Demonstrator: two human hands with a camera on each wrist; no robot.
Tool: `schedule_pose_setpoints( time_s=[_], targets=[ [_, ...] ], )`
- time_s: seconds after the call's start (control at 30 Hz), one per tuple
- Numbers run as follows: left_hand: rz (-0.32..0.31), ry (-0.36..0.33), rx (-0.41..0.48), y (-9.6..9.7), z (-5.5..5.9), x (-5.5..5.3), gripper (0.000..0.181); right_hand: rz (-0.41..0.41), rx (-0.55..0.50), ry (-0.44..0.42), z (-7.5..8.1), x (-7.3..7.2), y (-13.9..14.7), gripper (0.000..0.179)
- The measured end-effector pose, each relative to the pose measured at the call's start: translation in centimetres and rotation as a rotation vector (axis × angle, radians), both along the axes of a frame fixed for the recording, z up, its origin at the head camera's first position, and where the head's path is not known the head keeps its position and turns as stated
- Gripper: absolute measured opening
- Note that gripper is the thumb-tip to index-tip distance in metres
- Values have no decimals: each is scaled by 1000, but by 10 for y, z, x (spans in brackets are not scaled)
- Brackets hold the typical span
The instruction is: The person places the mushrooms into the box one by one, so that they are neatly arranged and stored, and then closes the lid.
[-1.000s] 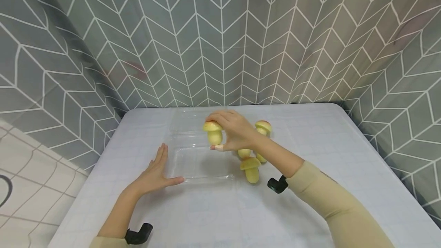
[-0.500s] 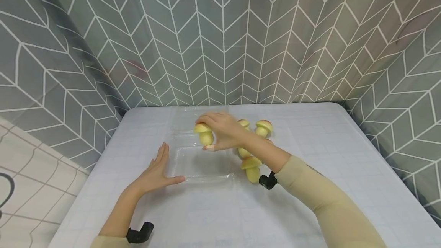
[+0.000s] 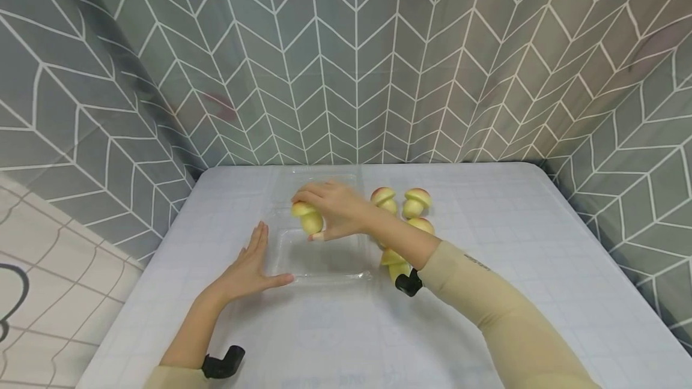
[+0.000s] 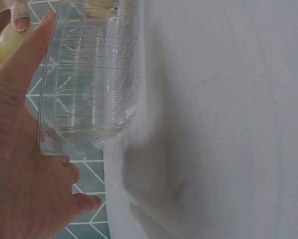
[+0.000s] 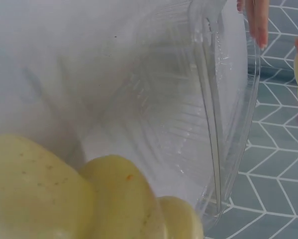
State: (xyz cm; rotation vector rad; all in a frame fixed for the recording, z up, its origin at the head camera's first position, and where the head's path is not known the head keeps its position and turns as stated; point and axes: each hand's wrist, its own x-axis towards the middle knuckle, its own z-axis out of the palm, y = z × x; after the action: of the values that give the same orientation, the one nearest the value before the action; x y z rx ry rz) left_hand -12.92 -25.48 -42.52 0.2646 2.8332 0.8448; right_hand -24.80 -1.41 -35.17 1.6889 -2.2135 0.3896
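A grey curtain (image 3: pixel 346 65) with white chevron lines hangs beyond the white-covered worktop (image 3: pixel 486 281), past both hands. The right grip (image 3: pixel 337 212) is clamped on a yellow mushroom-shaped piece (image 3: pixel 311 221), fingers at its cap and thumb low on its stem, a hold across its length that probably keeps the tilted piece from turning. Just below that grip lies the clear plastic container (image 3: pixel 330 275), its lid (image 3: pixel 324 171) folded back beyond the hand, seemingly so the base can be reached from above. The left grip (image 3: pixel 248 274) is spread, thumb well apart from the straight fingers, against the container's left near corner, likely to steady so light a tray. More mushroom pieces (image 3: pixel 417 203) stand right of the right grip, some partly hidden by its forearm, presumably within easy reach.
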Motion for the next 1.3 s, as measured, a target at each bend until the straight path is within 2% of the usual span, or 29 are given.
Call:
schedule_pose_setpoints(
  time_s=[0.2, 0.43, 0.67, 0.9, 1.0, 1.3],
  targets=[
    [-2, -1, 4, 0, 0, 1, 127, -6, 67, 1, 2, 0, -13, 73],
    [1, -6, 7, 0, 1, 1, 128, 24, 137, -1, 5, -1, -30, 73],
    [2, -18, 19, 0, 0, 1, 127, 50, 233, 30, 4, -4, -46, 74],
    [-5, -9, 20, 1, 0, 1, 127, 41, 336, 58, 0, -9, -60, 77],
    [-7, -4, 24, 1, 0, 1, 126, 36, 388, 85, -3, -11, -65, 76],
    [-1, 2, 36, 2, 1, 3, 126, 31, 565, 243, -13, -13, -77, 69]
  ],
)
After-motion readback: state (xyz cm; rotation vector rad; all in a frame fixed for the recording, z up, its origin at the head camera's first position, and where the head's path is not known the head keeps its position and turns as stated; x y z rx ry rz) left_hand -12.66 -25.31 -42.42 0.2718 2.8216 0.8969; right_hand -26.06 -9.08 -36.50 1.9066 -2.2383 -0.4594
